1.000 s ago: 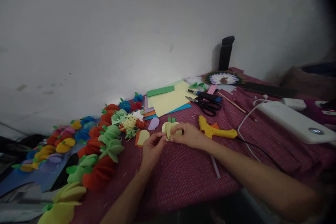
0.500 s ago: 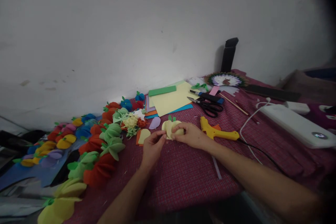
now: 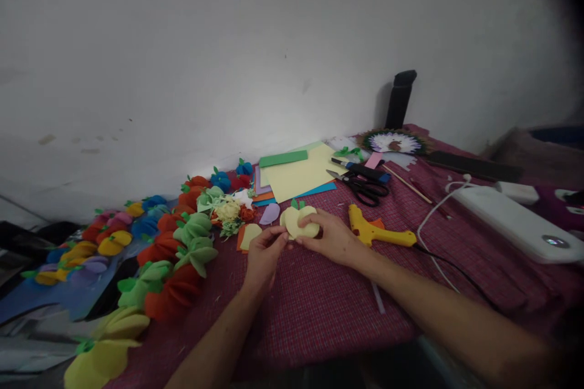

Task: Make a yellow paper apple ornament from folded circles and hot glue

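Between my hands is a pale yellow paper pumpkin (image 3: 295, 220) with folded lobes and small green leaves on top. My left hand (image 3: 265, 251) pinches its lower left edge between thumb and fingertips. From the right, my right hand (image 3: 329, 236) is closed on the lobes with thumb and fingers. To the left of it lie pale yellow and orange cut paper pieces (image 3: 250, 236) and a lilac paper piece (image 3: 270, 214). A yellow glue gun (image 3: 379, 232) rests on the cloth just right of my right hand.
Finished paper pumpkins (image 3: 166, 249) in several colours line the left side. Behind are coloured paper sheets (image 3: 298, 177), black-handled scissors (image 3: 362, 187) and a cutter (image 3: 365, 170). A white power bank (image 3: 515, 219) with a cable lies right, on the red checked tablecloth (image 3: 319, 310).
The pumpkin's lobes have shifted under my fingers, and a broader, flatter lobe now faces me. Both hands keep their hold. The whole view has shifted slightly.
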`<state>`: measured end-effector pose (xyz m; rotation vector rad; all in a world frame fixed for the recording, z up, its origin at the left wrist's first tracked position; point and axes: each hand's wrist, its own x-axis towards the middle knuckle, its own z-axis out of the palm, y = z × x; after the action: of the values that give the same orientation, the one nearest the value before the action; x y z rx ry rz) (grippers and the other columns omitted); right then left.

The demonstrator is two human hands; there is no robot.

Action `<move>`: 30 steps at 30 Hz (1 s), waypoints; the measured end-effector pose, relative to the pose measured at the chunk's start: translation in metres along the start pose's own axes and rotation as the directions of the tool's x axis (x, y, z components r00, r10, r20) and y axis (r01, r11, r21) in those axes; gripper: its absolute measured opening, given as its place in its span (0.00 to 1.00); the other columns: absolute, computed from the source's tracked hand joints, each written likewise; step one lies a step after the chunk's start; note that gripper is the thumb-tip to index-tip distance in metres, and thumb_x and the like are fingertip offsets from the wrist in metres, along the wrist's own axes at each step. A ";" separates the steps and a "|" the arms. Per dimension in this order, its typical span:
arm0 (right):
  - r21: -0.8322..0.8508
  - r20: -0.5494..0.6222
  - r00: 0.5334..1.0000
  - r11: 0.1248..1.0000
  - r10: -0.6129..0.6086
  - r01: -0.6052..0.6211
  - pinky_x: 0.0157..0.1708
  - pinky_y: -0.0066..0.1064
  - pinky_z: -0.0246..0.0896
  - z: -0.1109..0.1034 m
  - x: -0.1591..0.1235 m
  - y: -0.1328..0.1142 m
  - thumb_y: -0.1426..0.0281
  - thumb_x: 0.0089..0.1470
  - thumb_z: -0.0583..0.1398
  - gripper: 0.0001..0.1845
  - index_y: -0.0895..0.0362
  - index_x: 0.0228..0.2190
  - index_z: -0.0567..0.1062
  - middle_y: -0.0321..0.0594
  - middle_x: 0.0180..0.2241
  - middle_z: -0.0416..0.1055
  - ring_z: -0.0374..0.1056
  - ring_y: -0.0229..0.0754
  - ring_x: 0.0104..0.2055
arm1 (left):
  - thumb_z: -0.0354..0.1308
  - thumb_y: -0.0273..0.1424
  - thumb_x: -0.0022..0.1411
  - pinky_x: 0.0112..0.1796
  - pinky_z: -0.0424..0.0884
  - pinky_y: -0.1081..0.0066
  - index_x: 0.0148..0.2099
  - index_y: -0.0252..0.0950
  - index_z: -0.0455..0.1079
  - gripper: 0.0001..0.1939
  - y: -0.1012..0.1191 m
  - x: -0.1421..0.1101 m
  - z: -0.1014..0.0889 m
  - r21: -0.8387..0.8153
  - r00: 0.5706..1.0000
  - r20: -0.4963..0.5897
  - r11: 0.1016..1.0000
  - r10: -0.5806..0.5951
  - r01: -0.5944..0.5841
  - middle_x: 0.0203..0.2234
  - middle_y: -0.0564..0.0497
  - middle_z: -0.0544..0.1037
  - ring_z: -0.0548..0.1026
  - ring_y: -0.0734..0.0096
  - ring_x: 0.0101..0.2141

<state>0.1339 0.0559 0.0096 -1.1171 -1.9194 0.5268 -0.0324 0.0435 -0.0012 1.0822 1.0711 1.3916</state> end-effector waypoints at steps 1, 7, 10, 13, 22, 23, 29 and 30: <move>0.001 0.000 1.000 1.000 -0.005 0.005 0.35 0.30 0.57 0.000 0.000 -0.001 0.67 0.44 0.61 0.12 0.55 0.34 0.72 0.38 0.33 0.68 0.63 0.40 0.36 | 0.63 0.30 0.44 0.28 0.66 0.75 0.32 0.34 0.72 0.09 0.000 0.000 0.000 0.003 1.000 0.005 1.000 0.005 -0.005 0.24 0.54 0.75 0.70 0.78 0.23; -0.002 0.004 0.999 0.999 -0.033 0.033 0.33 0.29 0.56 -0.001 0.000 -0.003 0.68 0.45 0.60 0.10 0.56 0.33 0.72 0.38 0.32 0.68 0.63 0.39 0.34 | 0.62 0.31 0.46 0.29 0.67 0.75 0.33 0.34 0.71 0.09 0.001 -0.001 0.001 0.002 0.999 0.045 1.000 0.014 -0.014 0.26 0.53 0.74 0.70 0.78 0.24; -0.009 0.009 1.000 1.000 -0.014 0.014 0.34 0.30 0.56 0.000 0.000 -0.002 0.67 0.45 0.60 0.10 0.56 0.33 0.72 0.38 0.32 0.68 0.63 0.39 0.34 | 0.64 0.31 0.44 0.29 0.66 0.75 0.32 0.33 0.71 0.10 0.002 -0.003 0.002 0.000 1.000 0.022 1.000 0.013 -0.013 0.24 0.54 0.74 0.69 0.78 0.24; -0.007 0.017 1.000 1.000 -0.001 0.001 0.35 0.30 0.56 0.000 -0.001 -0.002 0.67 0.45 0.60 0.11 0.56 0.34 0.72 0.39 0.32 0.68 0.64 0.40 0.35 | 0.64 0.31 0.43 0.29 0.66 0.76 0.31 0.32 0.71 0.11 0.002 -0.003 0.002 0.026 1.000 0.015 1.000 0.018 -0.018 0.23 0.54 0.73 0.68 0.78 0.23; -0.049 0.018 1.000 0.998 -0.025 0.025 0.34 0.29 0.57 0.001 -0.001 -0.002 0.69 0.45 0.59 0.10 0.57 0.34 0.72 0.38 0.32 0.67 0.64 0.38 0.34 | 0.63 0.32 0.44 0.29 0.64 0.75 0.31 0.33 0.71 0.10 0.001 -0.003 0.002 0.026 1.000 0.022 1.000 0.005 -0.006 0.23 0.54 0.72 0.67 0.78 0.24; -0.062 0.023 0.999 0.998 -0.024 0.025 0.34 0.29 0.57 0.002 -0.001 -0.002 0.69 0.45 0.59 0.11 0.57 0.34 0.72 0.39 0.32 0.67 0.64 0.39 0.34 | 0.63 0.31 0.45 0.29 0.64 0.76 0.31 0.33 0.71 0.09 0.001 -0.003 0.003 0.037 1.000 0.020 0.999 0.007 -0.008 0.22 0.55 0.72 0.67 0.79 0.24; -0.183 0.036 0.999 0.983 -0.014 0.020 0.34 0.28 0.57 0.006 -0.007 -0.005 0.68 0.46 0.58 0.13 0.57 0.37 0.69 0.40 0.34 0.67 0.64 0.39 0.34 | 0.60 0.28 0.46 0.28 0.62 0.77 0.28 0.33 0.68 0.05 0.000 -0.003 0.005 0.102 0.998 0.053 0.994 0.042 -0.047 0.20 0.56 0.69 0.66 0.79 0.23; -0.215 0.038 0.999 0.976 -0.013 0.021 0.34 0.28 0.56 0.006 -0.008 -0.007 0.69 0.46 0.57 0.13 0.57 0.38 0.69 0.40 0.34 0.67 0.64 0.39 0.34 | 0.60 0.28 0.47 0.28 0.62 0.77 0.28 0.33 0.67 0.05 0.000 -0.003 0.005 0.108 0.997 0.062 0.993 0.043 -0.050 0.20 0.57 0.69 0.65 0.79 0.23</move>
<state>0.1275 0.0460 0.0071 -1.2332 -2.0532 0.3374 -0.0273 0.0412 -0.0006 1.2279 1.0956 1.3418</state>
